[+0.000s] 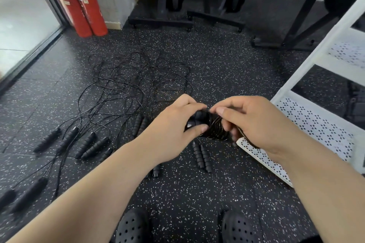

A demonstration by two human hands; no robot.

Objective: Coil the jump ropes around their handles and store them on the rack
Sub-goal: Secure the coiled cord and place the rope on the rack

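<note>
My left hand [173, 124] grips a pair of black jump rope handles [195, 119] with thin black rope wound round them in a thick coil [214, 128]. My right hand [254, 122] pinches the rope at the top of the coil with fingertips and thumb. Both hands hover above the floor beside the white rack [308, 124]. On the speckled floor lies a tangle of loose black ropes [138, 77]. Several black foam handles [90, 145] lie to the left, and one pair of handles [202, 156] lies below my hands.
The white perforated rack shelves stand at the right. Two red fire extinguishers [79, 4] lean at the back left by a glass door. Black gym machine bases [197, 17] stand at the back. My black clogs [134, 227] show at the bottom.
</note>
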